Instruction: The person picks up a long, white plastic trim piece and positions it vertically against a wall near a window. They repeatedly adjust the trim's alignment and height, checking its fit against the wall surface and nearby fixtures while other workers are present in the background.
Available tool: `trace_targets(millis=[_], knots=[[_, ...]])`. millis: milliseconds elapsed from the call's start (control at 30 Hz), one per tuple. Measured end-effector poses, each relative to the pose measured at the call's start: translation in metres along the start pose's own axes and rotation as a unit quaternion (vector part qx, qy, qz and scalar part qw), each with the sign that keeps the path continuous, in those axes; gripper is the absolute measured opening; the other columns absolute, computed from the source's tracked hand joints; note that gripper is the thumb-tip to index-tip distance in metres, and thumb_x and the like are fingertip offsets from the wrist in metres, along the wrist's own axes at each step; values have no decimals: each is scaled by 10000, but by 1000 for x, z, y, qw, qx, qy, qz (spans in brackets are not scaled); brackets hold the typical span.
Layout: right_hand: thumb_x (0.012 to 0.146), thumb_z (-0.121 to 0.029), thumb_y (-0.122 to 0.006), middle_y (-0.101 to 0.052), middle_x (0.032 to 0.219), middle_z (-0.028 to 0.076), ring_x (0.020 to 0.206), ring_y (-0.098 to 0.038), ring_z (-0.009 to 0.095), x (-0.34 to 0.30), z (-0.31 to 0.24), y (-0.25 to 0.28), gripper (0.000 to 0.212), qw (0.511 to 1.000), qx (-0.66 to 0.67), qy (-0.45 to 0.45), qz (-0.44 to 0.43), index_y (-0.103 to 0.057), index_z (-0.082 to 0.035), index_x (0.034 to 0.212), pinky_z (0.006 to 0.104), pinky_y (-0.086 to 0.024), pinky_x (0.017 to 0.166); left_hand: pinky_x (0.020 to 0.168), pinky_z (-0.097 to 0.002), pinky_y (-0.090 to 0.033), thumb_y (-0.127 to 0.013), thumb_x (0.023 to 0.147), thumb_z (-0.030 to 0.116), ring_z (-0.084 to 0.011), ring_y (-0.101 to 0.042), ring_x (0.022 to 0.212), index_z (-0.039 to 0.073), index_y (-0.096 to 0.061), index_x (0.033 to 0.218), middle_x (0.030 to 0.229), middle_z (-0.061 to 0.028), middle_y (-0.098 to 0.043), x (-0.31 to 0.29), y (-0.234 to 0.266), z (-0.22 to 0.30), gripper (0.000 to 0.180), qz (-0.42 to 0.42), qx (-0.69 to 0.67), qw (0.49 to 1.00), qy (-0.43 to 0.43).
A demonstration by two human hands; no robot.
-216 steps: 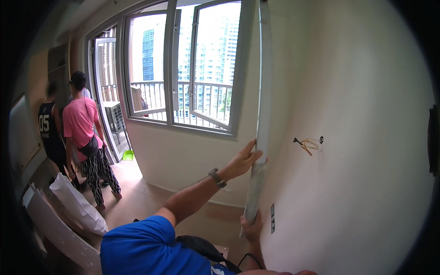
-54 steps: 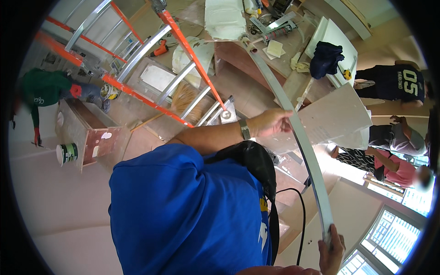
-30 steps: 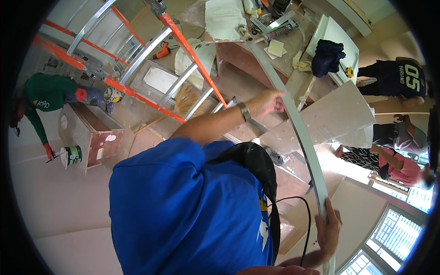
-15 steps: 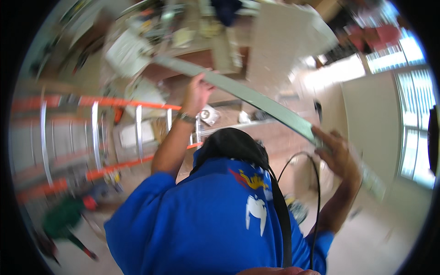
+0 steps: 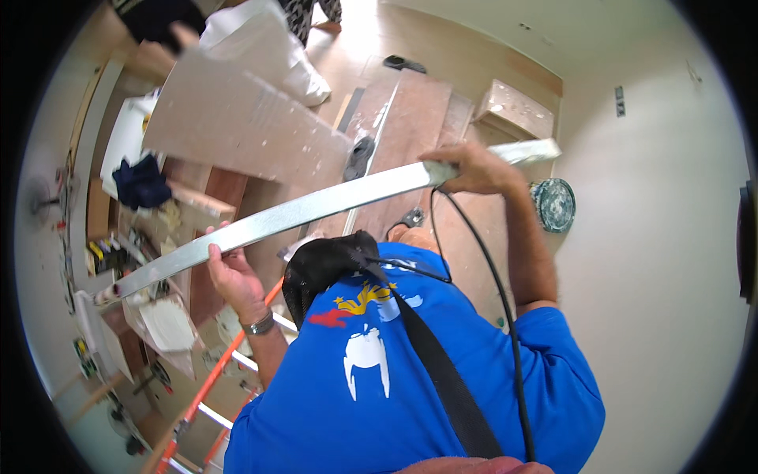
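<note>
A long, flat silvery metal bar point(image 5: 332, 199) crosses in front of my chest, its left end lower in the picture than its right. My left hand point(image 5: 238, 278), with a watch on the wrist, grips it from below toward the left part. Further right, my right hand point(image 5: 476, 167) is closed over the bar near its whitish, smeared end. A black cable point(image 5: 482, 261) hangs down from close to my right hand and runs along my blue shirt. The bar's far left end reaches over a cluttered work surface.
An orange ladder point(image 5: 212, 381) stands at the lower left. A large beige board point(image 5: 237, 114) lies ahead, with dark cloth point(image 5: 142, 182) beside it. A round, plaster-spattered bucket point(image 5: 553, 205) sits by the right wall point(image 5: 647, 261). Behind it is a wooden box point(image 5: 517, 109). People's legs point(image 5: 304, 17) show at the far edge.
My view has swung to the right, bringing the wall and bucket in. Both hands keep hold of the bar, whose slant has reversed: its right end is now the higher one in the picture.
</note>
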State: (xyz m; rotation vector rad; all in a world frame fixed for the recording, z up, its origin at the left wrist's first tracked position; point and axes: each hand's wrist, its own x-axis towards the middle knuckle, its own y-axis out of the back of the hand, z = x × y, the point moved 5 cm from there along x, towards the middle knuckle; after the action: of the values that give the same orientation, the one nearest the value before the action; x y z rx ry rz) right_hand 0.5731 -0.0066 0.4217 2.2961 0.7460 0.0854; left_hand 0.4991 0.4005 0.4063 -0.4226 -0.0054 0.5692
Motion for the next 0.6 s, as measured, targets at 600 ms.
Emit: trace_targets(millis=[600], knots=[[704,-226,-748,-617,1083,100,1009,-565,182,-257,155,-11,552,842,278,-240,396,-561,-86,1205,302,-426,895,882,-292,-401,-413,955,167,-154,-527,972,-43,-476,1142,997,-103,-592,-80,-457,-89,288,-518,93,850,-34]])
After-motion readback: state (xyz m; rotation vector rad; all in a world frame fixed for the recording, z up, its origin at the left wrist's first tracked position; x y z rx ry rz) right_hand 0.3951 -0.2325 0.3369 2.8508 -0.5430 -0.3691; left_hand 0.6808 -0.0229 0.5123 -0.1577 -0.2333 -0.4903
